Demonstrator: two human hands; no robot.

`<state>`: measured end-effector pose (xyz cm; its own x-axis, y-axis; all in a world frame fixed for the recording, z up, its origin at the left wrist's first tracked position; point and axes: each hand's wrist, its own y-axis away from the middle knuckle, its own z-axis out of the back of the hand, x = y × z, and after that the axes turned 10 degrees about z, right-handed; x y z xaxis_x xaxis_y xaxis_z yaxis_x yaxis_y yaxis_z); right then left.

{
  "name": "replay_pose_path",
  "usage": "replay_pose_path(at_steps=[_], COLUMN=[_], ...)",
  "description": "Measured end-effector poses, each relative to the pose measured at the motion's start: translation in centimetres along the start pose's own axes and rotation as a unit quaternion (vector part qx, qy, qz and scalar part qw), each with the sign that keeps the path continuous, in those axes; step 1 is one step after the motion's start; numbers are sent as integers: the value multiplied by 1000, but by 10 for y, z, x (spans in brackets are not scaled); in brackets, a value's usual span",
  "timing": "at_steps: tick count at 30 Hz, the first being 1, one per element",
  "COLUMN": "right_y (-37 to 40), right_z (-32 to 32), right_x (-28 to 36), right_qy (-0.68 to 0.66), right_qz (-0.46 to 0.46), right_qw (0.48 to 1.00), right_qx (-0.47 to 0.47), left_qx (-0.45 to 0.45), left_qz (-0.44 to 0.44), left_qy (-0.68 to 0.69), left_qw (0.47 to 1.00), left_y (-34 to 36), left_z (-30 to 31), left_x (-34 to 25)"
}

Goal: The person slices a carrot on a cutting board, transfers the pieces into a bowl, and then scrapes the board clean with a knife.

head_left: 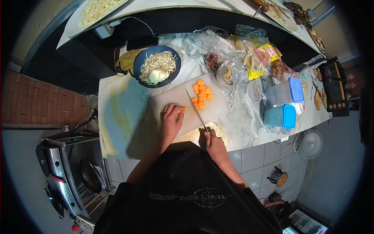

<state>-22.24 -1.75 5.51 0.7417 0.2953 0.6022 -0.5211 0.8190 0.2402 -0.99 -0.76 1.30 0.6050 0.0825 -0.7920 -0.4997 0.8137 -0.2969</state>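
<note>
A white cutting board (167, 97) lies at an angle on the marble-patterned table. My left hand (171, 119) rests on its left part, fingers curled over a piece of carrot (182, 110) that is mostly hidden under them. In my right hand (214, 142) is the handle of a kitchen knife (194, 106). The blade points away from me across the board, between my left hand and the cut carrot. Several round orange carrot slices (202, 92) sit in a loose group just right of the blade.
Beyond the board stands a dark pan (138, 69) with bean sprouts (161, 62) and a pale lump of food (157, 77). Plastic bags (230, 72) of ingredients crowd the back right. Two plastic containers with blue lids (289, 116) stand at the right. A gas stove (64, 179) is at the lower left.
</note>
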Motion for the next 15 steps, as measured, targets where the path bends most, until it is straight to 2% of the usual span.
replay_pose_path(at_steps=[3, 6, 15], right_y=[1, 3, 0], right_z=[9, 16, 9], right_x=[7, 19, 18], right_qy=[-77, -96, -79], right_qz=[9, 4, -13], right_qw=[997, 995, 994], right_qx=[14, 23, 73], left_qx=[14, 13, 9], left_qz=[18, 26, 50], left_qy=[18, 29, 49], left_qw=[1000, 999, 998], left_y=[-1, -3, -1], left_z=[-4, -8, -7], left_x=[3, 4, 5])
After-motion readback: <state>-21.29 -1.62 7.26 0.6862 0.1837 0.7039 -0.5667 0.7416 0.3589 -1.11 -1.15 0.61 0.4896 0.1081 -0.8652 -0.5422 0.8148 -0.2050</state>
